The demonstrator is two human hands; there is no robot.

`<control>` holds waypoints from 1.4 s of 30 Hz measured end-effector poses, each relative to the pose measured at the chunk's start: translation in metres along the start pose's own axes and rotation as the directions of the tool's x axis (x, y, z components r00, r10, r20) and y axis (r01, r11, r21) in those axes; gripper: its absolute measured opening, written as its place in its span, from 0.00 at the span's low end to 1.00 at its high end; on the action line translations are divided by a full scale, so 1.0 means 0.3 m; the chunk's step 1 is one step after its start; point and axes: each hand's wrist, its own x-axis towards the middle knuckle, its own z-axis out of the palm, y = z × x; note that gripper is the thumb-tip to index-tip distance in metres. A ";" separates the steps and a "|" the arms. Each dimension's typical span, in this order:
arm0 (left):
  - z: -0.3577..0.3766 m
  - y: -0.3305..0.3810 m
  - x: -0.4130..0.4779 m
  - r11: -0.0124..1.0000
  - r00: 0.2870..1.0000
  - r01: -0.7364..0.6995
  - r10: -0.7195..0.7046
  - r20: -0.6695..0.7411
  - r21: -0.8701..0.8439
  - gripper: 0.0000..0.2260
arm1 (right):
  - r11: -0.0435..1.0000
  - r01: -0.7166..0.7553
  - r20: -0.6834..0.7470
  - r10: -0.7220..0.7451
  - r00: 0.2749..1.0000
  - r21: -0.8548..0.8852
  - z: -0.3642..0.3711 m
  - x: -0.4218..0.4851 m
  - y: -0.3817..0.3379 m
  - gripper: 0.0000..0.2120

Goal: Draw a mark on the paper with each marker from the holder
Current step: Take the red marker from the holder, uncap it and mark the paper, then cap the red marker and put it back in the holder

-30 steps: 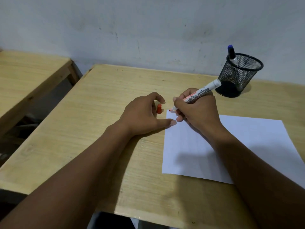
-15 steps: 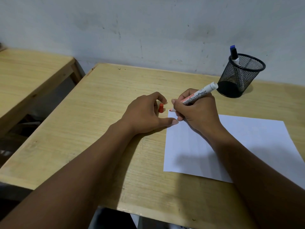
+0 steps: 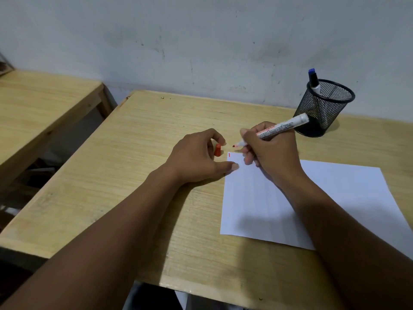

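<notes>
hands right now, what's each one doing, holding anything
Left hand: loosely curled, holding the red cap, thumb on the paper.
Right hand: closed in a writing grip on the uncapped red marker.

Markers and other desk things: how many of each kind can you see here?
Markers: 2, the red marker in the right hand and the blue marker in the holder
Loose caps: 1, the red cap at the left hand
Mesh holder: 1
Paper: 1, with a small red mark
Total: 5
</notes>
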 end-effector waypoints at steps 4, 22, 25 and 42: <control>-0.005 -0.013 0.017 0.997 1.000 0.027 -0.026 0.006 -0.076 0.06 | 0.973 -0.131 -0.065 0.146 0.987 0.191 -0.031 0.011 -0.052 0.09; -0.109 0.403 0.154 0.637 0.988 0.148 -0.057 0.145 -0.757 0.07 | 0.885 -0.216 0.086 0.198 0.976 0.414 -0.327 0.042 -0.451 0.11; -0.088 0.437 0.155 0.642 0.986 0.145 -0.033 0.162 -0.753 0.07 | 0.890 -0.201 0.077 0.186 0.980 0.410 -0.353 0.042 -0.457 0.10; -0.013 0.538 0.232 0.693 0.996 0.081 -0.039 0.075 -0.716 0.10 | 0.903 -0.194 0.132 0.155 0.979 0.383 -0.406 0.091 -0.428 0.08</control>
